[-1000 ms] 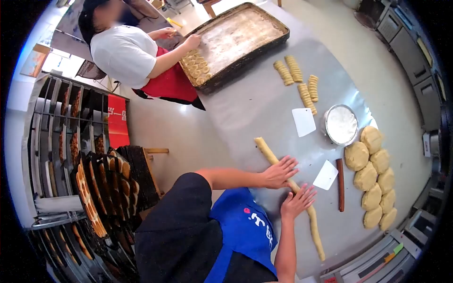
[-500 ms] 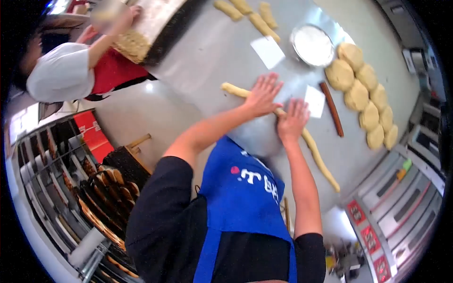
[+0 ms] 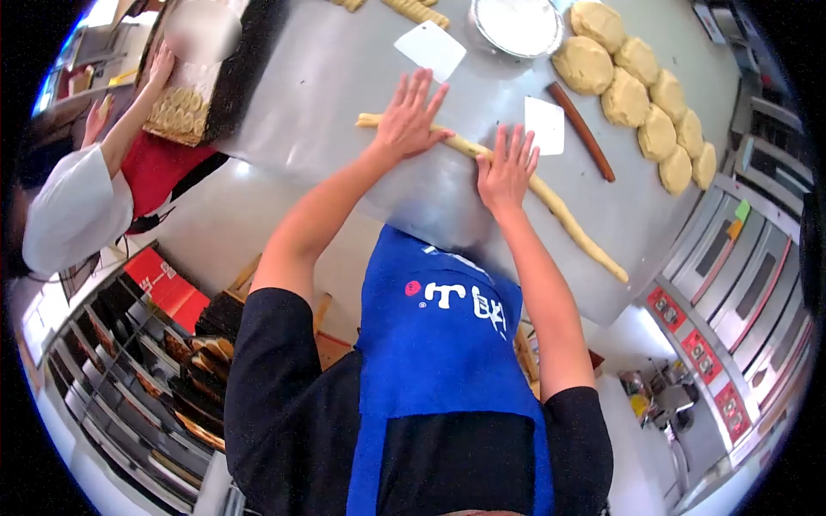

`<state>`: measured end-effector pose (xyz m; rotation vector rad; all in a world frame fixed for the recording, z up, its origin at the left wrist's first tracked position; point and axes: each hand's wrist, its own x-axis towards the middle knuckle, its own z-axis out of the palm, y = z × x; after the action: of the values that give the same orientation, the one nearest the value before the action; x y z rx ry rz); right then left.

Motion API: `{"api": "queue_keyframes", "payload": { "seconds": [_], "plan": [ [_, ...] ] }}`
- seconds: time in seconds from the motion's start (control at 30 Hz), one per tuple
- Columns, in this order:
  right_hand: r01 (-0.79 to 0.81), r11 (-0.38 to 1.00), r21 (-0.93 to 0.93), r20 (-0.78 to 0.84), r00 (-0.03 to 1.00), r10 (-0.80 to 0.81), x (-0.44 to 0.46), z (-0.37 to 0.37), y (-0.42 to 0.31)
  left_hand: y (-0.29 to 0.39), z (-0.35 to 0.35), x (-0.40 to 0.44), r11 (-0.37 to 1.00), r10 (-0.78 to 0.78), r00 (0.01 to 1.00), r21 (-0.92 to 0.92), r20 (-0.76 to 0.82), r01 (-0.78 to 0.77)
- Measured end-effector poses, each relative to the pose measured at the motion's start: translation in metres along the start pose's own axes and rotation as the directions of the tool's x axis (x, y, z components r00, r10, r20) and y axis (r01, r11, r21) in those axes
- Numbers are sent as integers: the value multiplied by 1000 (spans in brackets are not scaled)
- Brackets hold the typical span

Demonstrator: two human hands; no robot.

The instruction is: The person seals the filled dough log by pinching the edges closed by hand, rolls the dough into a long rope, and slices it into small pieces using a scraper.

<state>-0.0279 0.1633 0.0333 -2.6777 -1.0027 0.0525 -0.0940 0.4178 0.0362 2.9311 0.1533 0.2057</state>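
Observation:
A long rope of yellow dough lies slantwise across the metal table. My left hand is flat on the rope near its far-left end, with fingers stretched out. My right hand presses on the rope farther right, palm down and fingers apart. Between them a stretch of dough shows; the parts under both palms are hidden. Just beyond my right hand lies a white dough scraper, and a second white scraper is past my left fingertips. A thin brown rolling pin rests to the right.
Round dough pieces cluster at the right, beside a metal bowl of white powder. Shaped dough strips lie at the far edge. At left, a co-worker's arm reaches over a tray of dough pieces. Ovens stand right.
My hands have moved apart along the dough rope, and the stretch between them is longer. The camera view has shifted, placing the table higher. The co-worker's hands have changed position.

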Motion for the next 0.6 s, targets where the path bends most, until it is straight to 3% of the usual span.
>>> {"api": "queue_keyframes", "payload": {
  "seconds": [0.13,0.27,0.33,0.43,0.6],
  "plan": [
    [100,994,32,66,993,-102,-32,-1,-3,13,-3,-42,997,72,979,-21,190,-69],
    [123,988,89,112,985,-132,-54,-15,1,-8,-11,-69,974,226,969,-5,100,-227],
    [89,992,90,69,993,-96,-45,-17,7,-32,-21,-58,991,113,932,24,344,-129],
    [37,995,95,-8,999,-36,-36,-21,14,-65,-8,-53,958,283,932,-24,227,-285],
    [-35,996,81,-25,999,37,-68,-41,21,-63,-5,-55,947,320,895,-104,309,-303]
  ]
}}
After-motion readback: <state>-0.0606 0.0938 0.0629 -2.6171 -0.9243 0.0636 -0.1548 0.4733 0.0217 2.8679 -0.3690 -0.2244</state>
